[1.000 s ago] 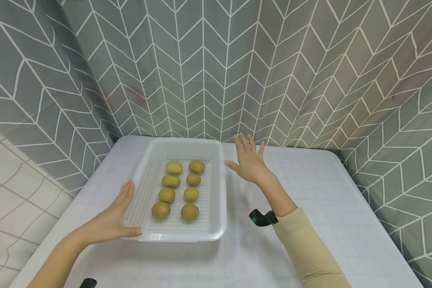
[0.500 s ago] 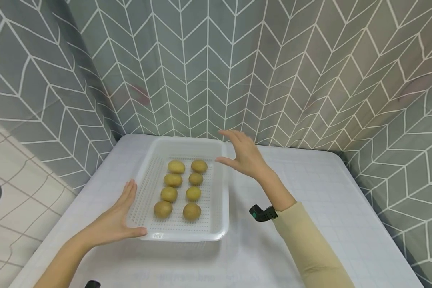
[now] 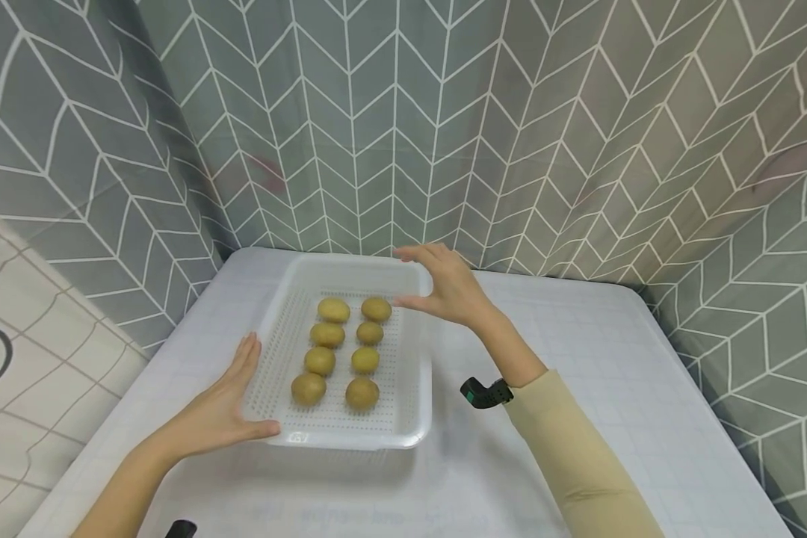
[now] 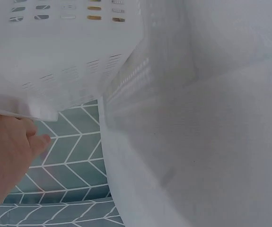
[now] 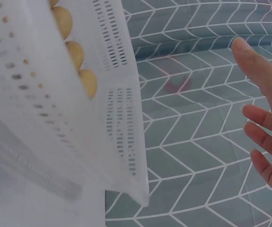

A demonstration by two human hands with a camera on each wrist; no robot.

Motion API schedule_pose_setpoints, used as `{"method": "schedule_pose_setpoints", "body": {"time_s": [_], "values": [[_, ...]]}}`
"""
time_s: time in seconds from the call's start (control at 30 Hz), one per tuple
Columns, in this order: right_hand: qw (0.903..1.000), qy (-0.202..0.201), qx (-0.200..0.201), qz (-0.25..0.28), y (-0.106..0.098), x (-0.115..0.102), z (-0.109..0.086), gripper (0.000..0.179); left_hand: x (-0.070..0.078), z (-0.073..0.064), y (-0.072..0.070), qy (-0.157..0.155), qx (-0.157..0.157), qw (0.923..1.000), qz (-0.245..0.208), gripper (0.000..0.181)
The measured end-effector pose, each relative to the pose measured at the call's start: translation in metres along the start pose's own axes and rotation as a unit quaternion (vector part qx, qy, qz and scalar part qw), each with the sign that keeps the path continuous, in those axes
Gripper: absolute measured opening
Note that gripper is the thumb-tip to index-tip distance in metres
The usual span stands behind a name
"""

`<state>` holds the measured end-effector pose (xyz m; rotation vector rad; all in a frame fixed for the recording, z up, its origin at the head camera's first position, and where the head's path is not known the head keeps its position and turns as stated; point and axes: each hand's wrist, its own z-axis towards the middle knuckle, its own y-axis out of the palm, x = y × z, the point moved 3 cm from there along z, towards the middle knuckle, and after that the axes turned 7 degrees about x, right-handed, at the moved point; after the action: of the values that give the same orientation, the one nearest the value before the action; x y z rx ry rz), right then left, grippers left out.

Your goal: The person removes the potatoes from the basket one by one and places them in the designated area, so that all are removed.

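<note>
A white perforated plastic basket (image 3: 413, 373) stands on the table with several yellow-brown potatoes (image 3: 362, 394) in two rows inside. My left hand (image 3: 211, 418) lies at its near left corner, straight fingers along the left side and thumb at the front rim. In the left wrist view, this hand (image 4: 5, 156) is just beside the rim of the basket (image 4: 60, 61). My right hand (image 3: 449, 290) hovers by the far right corner, thumb and fingers spread apart, holding nothing. The right wrist view shows a gap between this hand (image 5: 268, 109) and the basket (image 5: 121, 118).
A white cloth covers the table (image 3: 551, 336). Grey curtains (image 3: 403, 127) with white chevron lines hang behind it and along both sides. White tiled flooring (image 3: 27, 373) shows at the left. A black band (image 3: 487, 392) sits on the right wrist.
My right hand has moved left toward the basket's far right corner, its fingers turning from spread out to arched over the rim. The left hand keeps its place at the near left corner.
</note>
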<state>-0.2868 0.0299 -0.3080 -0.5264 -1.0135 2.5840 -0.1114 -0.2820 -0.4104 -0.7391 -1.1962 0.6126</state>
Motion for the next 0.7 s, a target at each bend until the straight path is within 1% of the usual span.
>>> {"method": "schedule_pose_setpoints", "body": {"time_s": [0.17, 0.27, 0.43, 0.57, 0.7], "values": [[0.9973, 0.004, -0.004, 0.073, 0.005, -0.004, 0.009, 0.068, -0.002, 0.000, 0.001, -0.001, 0.001, 1.0000, -0.004, 0.126], [0.9943, 0.011, 0.001, 0.106, 0.007, -0.008, 0.015, 0.066, -0.003, 0.001, 0.001, -0.001, 0.003, 1.0000, -0.002, 0.126], [0.9910, 0.015, 0.004, 0.133, 0.013, -0.016, 0.024, 0.064, -0.002, 0.001, 0.000, -0.002, 0.003, 1.0000, 0.003, 0.126], [0.9884, 0.011, -0.011, 0.151, 0.020, -0.025, 0.030, 0.062, -0.002, 0.001, 0.001, -0.004, 0.003, 1.0000, 0.004, 0.126], [0.9854, 0.004, -0.035, 0.167, 0.029, -0.035, 0.036, 0.059, -0.002, 0.000, 0.001, -0.004, 0.005, 1.0000, 0.003, 0.126]]}}
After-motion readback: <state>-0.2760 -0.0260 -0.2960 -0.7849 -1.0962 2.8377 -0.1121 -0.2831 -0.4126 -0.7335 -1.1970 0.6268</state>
